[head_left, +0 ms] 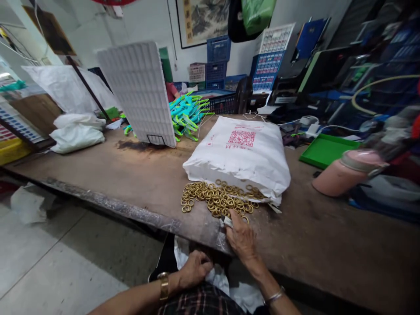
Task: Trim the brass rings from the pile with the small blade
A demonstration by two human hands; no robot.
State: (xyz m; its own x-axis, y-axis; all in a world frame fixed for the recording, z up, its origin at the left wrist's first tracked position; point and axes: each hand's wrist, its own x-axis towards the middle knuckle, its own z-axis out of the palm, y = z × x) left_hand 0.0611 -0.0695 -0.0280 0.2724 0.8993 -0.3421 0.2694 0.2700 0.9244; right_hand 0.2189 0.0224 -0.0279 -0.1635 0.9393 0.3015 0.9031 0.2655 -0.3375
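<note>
A heap of brass-coloured rings (223,199) lies spread on the table in front of a bulging white sack (210,155) with red print. My right hand (243,238) reaches to the near edge of the heap, its index finger and thumb close together among the rings. A small whitish piece (227,222) shows at those fingers; whether it is a finger wrap or something held is unclear. Below the table edge, my left hand (196,267) is closed, with fingers curled at a crumpled white plastic bag (218,278) on my lap. Its fingertips are partly hidden.
A pink bottle (348,173) and a green tray (328,151) stand to the right. Farther back are an upright white ribbed panel (138,87) and bright green and blue plastic pieces (188,113), with part of another person behind. A white bag (77,133) sits left.
</note>
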